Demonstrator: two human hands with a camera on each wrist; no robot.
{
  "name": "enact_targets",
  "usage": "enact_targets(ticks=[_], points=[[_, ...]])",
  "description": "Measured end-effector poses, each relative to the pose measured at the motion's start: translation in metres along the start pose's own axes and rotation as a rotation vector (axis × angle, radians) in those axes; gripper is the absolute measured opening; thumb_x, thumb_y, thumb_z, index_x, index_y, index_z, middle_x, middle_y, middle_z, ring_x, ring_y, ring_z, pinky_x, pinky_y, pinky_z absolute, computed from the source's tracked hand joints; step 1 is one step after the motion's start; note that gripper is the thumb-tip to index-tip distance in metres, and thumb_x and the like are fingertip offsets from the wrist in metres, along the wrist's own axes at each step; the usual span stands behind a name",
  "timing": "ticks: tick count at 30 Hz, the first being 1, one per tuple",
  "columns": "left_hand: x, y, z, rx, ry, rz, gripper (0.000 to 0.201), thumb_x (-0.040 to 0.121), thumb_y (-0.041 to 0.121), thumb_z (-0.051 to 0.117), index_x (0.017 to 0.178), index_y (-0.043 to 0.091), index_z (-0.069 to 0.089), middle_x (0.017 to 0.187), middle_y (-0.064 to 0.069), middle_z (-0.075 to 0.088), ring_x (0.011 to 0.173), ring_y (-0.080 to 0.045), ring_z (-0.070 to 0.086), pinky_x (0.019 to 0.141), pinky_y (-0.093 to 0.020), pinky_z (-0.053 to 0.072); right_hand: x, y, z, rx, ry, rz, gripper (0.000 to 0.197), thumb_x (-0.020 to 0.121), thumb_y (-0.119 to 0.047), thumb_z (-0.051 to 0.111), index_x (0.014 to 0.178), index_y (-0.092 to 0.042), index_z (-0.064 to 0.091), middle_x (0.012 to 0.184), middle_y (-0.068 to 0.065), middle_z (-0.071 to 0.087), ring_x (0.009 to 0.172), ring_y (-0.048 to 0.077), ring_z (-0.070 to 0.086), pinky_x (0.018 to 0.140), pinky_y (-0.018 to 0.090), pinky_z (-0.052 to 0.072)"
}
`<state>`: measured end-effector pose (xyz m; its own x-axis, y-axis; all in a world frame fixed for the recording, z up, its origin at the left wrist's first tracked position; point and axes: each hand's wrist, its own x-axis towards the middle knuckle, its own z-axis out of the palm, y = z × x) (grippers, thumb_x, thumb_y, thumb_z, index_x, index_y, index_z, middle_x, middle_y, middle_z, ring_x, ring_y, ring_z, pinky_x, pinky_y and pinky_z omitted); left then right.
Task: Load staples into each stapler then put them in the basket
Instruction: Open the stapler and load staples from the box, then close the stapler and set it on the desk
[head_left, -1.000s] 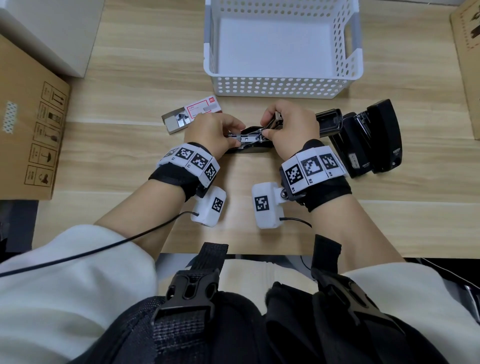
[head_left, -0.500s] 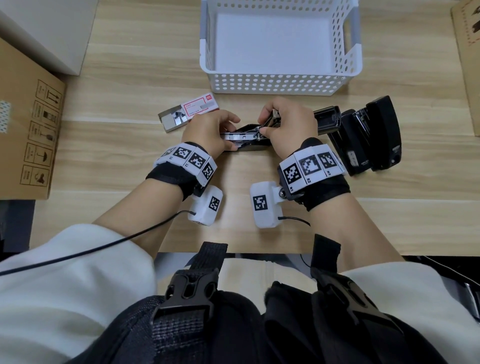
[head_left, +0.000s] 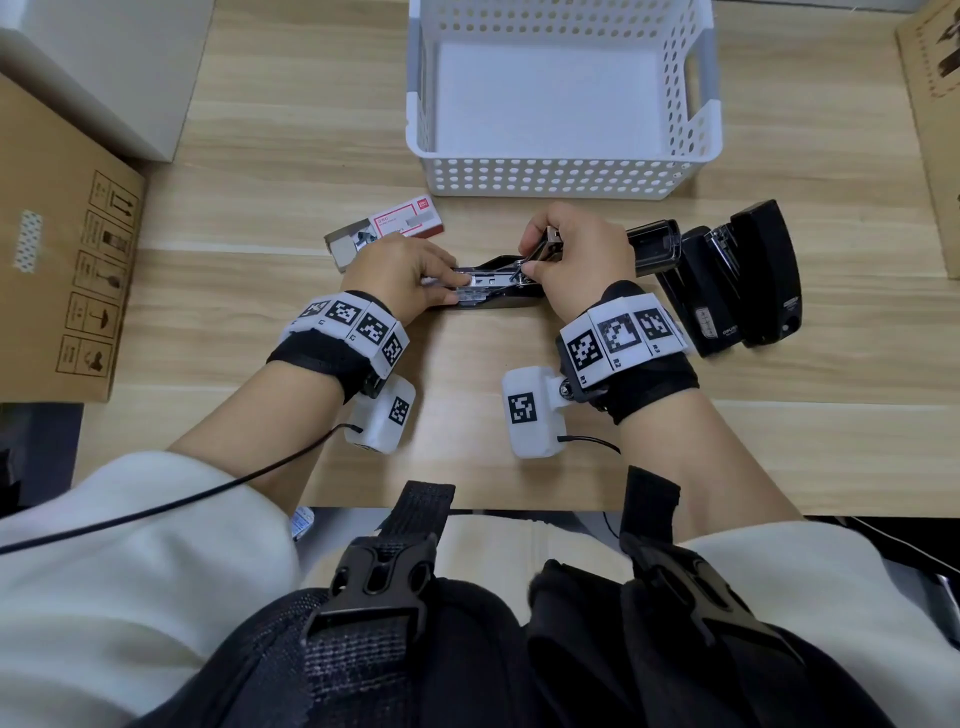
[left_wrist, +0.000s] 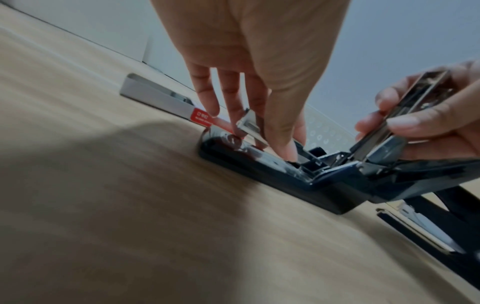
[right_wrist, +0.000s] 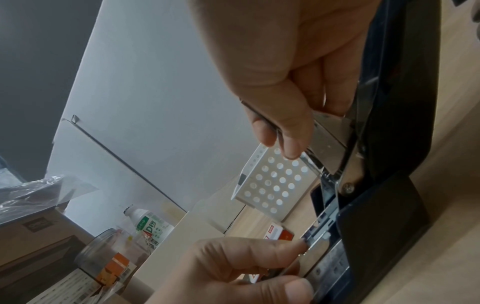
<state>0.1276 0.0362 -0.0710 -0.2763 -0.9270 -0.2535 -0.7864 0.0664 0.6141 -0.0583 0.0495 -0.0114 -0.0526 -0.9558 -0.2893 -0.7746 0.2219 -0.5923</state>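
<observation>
Right, scene: wooden table (head_left: 260, 322), white basket (head_left: 561, 179) at the far edge, nothing in it.
Spare staplers: two black ones (head_left: 727, 280) lying right of the hands, not yet loaded by the look of it.
Open stapler (head_left: 498, 291): flat on the table between both hands, near the basket.
Staple box (head_left: 384, 231): open, just behind the left hand.
Right hand (head_left: 576, 260): fingers curled round the raised metal arm (left_wrist: 405, 115), holding it up.
Left hand (head_left: 400, 275): fingertips pinching a staple strip (left_wrist: 250, 126) over the channel.
Risk: strip sits tilted, may jam or break; arm could snap down on the fingers.
</observation>
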Motion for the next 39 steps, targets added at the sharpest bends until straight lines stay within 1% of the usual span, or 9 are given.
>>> enact_targets(ticks=[3,12,15,18,24,29,31,35,39], points=[[-0.004,-0.001,-0.001,-0.051,0.046,0.002,0.021,0.072,0.017,0.075,0.093,0.014,0.074,0.104,-0.004,0.069,0.101,-0.018,0.060,0.090,-0.023,0.041,0.000,0.000,-0.001,0.001,-0.019,-0.013,0.016,0.079,-0.013,0.066,0.090,-0.024,0.061,0.091,-0.001,0.066,0.083,0.018,0.059,0.070,0.022,0.040],[-0.007,-0.003,-0.001,-0.170,0.100,-0.139,0.025,0.067,0.010,0.078,0.083,0.025,0.065,0.083,0.006,0.063,0.086,-0.014,0.058,0.084,-0.031,0.049,-0.009,0.017,-0.036,0.105,0.117,-0.047,0.032,0.070,-0.015,0.076,0.099,-0.022,0.063,0.112,-0.003,0.063,0.098,0.009,0.053,0.088,0.026,0.041],[-0.006,-0.004,0.000,-0.206,0.090,-0.145,0.030,0.067,0.008,0.077,0.091,0.022,0.067,0.087,0.005,0.065,0.086,-0.012,0.058,0.083,-0.025,0.045,-0.011,0.022,-0.047,0.004,0.168,-0.008,0.038,0.068,-0.015,0.078,0.102,-0.022,0.063,0.117,-0.002,0.058,0.113,0.014,0.049,0.095,0.025,0.033],[-0.006,-0.004,0.002,-0.192,0.105,-0.149,0.022,0.067,0.008,0.077,0.083,0.019,0.066,0.082,0.003,0.062,0.080,-0.014,0.053,0.079,-0.026,0.044,-0.011,0.027,-0.046,-0.219,0.141,0.088,0.048,0.066,-0.020,0.079,0.109,-0.030,0.059,0.126,-0.004,0.052,0.127,0.020,0.038,0.102,0.037,0.025],[-0.007,-0.006,0.003,-0.222,0.155,-0.153,0.023,0.065,0.009,0.079,0.075,0.020,0.062,0.078,0.006,0.061,0.079,-0.013,0.054,0.074,-0.023,0.039,-0.006,0.036,-0.041,-0.055,0.133,0.092,0.048,0.069,-0.001,0.073,0.109,-0.024,0.060,0.121,0.004,0.052,0.113,0.025,0.050,0.092,0.028,0.037],[-0.007,-0.007,0.004,-0.203,0.147,-0.130,0.019,0.068,0.012,0.077,0.079,0.025,0.069,0.082,0.001,0.063,0.081,-0.015,0.053,0.074,-0.023,0.042,-0.005,0.020,-0.044,-0.053,0.123,0.006,0.048,0.066,0.003,0.070,0.102,-0.026,0.061,0.104,-0.001,0.057,0.107,0.026,0.052,0.093,0.033,0.043],[-0.007,-0.008,0.005,-0.201,0.102,-0.049,0.022,0.073,0.008,0.072,0.091,0.021,0.072,0.083,0.004,0.056,0.081,-0.012,0.051,0.073,-0.010,0.037,-0.006,0.010,-0.044,-0.050,0.109,-0.051,0.047,0.064,0.003,0.070,0.101,-0.026,0.061,0.096,-0.005,0.055,0.106,0.026,0.051,0.090,0.032,0.043],[-0.008,-0.006,0.006,-0.174,0.031,0.083,0.031,0.080,-0.004,0.062,0.106,0.012,0.068,0.078,0.015,0.038,0.074,0.004,0.042,0.074,0.002,0.033,-0.004,-0.009,-0.037,-0.093,0.064,-0.156,0.046,0.066,0.002,0.067,0.101,-0.026,0.062,0.092,-0.008,0.051,0.105,0.023,0.048,0.076,0.022,0.031],[-0.009,-0.008,0.007,-0.186,0.023,0.095,0.031,0.081,-0.005,0.059,0.109,0.009,0.066,0.081,0.016,0.037,0.076,0.004,0.039,0.076,0.003,0.033,-0.003,-0.024,-0.024,-0.118,0.022,-0.221,0.044,0.068,0.001,0.064,0.104,-0.024,0.062,0.102,-0.002,0.060,0.108,0.022,0.044,0.071,0.019,0.023]])
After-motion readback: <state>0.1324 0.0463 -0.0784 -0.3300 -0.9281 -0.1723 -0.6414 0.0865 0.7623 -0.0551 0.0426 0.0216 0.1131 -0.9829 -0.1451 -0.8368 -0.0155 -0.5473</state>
